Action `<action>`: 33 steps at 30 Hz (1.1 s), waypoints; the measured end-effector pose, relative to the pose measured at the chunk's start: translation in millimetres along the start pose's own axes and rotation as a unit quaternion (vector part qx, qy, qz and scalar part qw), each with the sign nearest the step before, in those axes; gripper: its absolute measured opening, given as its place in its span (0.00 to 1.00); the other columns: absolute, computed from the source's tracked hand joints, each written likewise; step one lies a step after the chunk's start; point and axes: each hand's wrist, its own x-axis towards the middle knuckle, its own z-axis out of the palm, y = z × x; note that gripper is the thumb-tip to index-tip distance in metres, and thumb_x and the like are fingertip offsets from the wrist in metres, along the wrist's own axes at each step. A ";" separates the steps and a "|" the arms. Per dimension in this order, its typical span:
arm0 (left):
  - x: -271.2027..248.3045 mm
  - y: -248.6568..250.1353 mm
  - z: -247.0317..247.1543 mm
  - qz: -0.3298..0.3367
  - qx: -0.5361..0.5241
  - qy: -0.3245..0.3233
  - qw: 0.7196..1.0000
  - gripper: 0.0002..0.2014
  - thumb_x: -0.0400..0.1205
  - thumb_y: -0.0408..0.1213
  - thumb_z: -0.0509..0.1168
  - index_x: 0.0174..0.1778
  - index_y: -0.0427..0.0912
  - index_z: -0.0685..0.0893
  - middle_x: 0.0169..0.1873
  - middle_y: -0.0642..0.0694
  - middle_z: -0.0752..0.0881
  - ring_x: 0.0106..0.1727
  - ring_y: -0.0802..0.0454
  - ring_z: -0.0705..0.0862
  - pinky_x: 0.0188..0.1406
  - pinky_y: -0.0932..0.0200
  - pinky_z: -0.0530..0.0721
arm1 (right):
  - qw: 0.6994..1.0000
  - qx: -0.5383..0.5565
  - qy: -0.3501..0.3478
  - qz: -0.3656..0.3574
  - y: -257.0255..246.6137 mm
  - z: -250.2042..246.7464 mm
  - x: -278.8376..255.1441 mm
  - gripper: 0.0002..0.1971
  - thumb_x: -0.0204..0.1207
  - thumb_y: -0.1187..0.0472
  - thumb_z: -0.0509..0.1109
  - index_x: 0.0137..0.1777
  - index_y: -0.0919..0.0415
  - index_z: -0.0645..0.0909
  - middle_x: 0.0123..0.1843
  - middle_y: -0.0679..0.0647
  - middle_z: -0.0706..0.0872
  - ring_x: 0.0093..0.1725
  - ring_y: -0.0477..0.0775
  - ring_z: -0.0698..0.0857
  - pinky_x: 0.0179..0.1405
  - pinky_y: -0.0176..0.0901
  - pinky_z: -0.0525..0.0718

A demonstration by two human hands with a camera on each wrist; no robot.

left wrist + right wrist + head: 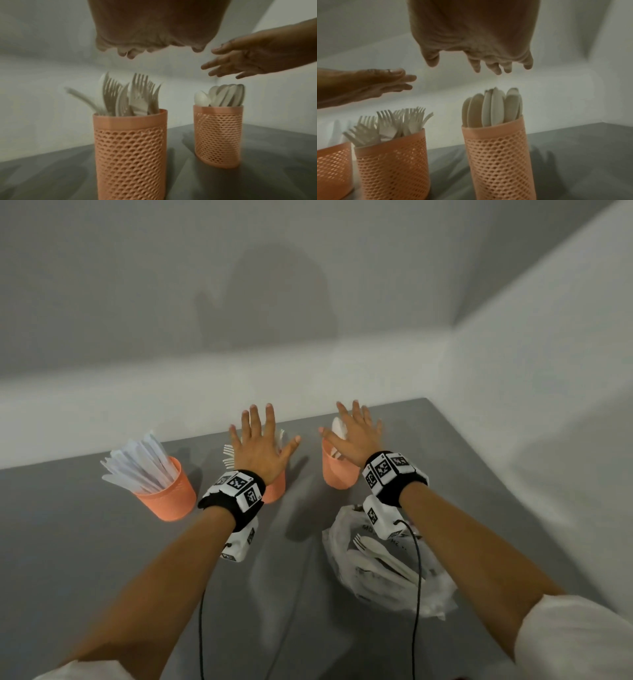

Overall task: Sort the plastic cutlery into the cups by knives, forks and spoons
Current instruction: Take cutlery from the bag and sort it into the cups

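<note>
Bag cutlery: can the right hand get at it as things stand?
Probably yes. The right hand is open and empty over the spoon cup; the bag lies open below its wrist, nothing covering it.

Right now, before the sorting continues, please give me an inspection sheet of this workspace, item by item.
Surface: grey table, set into a corner.
Job's things: three orange mesh cups in a row; knife cup on the left, fork cup in the middle, spoon cup on the right. Each holds only its own kind, as far as visible.
Clutter: clear plastic bag near the front, with a fork and a few other white pieces still inside.
Grippers: left hand spread flat above the fork cup, holding nothing; right hand spread above the spoon cup, holding nothing.
Cables: black cable hangs from each wrist unit; the right one crosses over the bag.
Surroundings: plain white walls; nothing else seen.
</note>
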 end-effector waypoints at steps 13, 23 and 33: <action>-86.6 65.8 23.9 0.090 -0.315 -0.104 0.939 0.06 0.79 0.27 0.62 0.46 0.38 0.83 0.41 0.46 0.82 0.43 0.51 0.79 0.40 0.72 0.74 | 0.981 0.121 -0.144 0.045 23.7 -14.2 -117.6 0.13 0.75 0.61 0.67 0.30 0.63 0.81 0.24 0.53 0.82 0.17 0.40 0.78 0.22 0.31 0.78; -127.7 70.1 54.1 0.068 -0.211 -0.251 0.942 0.19 0.78 0.37 0.67 0.66 0.42 0.81 0.65 0.39 0.81 0.65 0.45 0.79 0.59 0.65 0.71 | 0.950 -0.146 -0.263 0.081 62.2 28.0 -163.7 0.24 0.74 0.56 0.69 0.70 0.58 0.73 0.66 0.58 0.82 0.64 0.59 0.81 0.63 0.49 0.78; -134.2 72.4 56.6 0.035 -0.199 -0.283 0.938 0.27 0.77 0.31 0.66 0.74 0.40 0.71 0.70 0.36 0.74 0.68 0.40 0.77 0.63 0.53 0.78 | 0.961 -0.123 -0.203 0.141 74.9 57.3 -166.2 0.19 0.83 0.60 0.58 0.72 0.65 0.70 0.72 0.63 0.76 0.70 0.62 0.77 0.71 0.50 0.73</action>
